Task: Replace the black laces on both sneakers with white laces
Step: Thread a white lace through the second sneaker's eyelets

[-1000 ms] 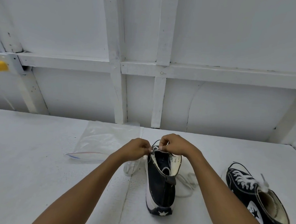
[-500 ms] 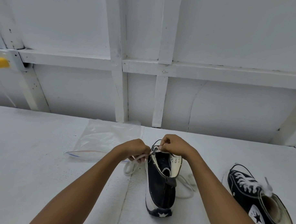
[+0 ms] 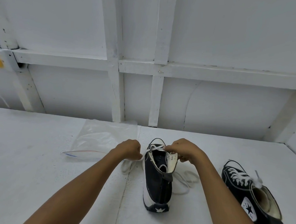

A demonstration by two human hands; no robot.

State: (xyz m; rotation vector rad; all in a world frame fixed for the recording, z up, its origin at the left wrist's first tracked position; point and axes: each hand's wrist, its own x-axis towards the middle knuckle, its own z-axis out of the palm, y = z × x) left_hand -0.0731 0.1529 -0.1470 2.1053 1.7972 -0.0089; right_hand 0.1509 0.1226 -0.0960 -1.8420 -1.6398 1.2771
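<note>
A black sneaker (image 3: 156,184) stood on the white surface (image 3: 41,175), heel nearest, long axis pointing away. Over its far eyelets the right hand (image 3: 184,150) pinched the white lace (image 3: 157,147). The left hand (image 3: 128,149), just left of the sneaker, gripped the lace's other end. A white-laced second sneaker (image 3: 242,185) lay to its right.

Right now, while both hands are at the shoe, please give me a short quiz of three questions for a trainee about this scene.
1. True or false: the sneaker on the right has white laces.
2. What lies on the table to the left of the left hand? A. a plastic bag B. scissors C. a box
3. Fill in: the right hand pinches a white ____ at the top of the middle sneaker.
Key: 1 true; 2 A; 3 lace.
</note>
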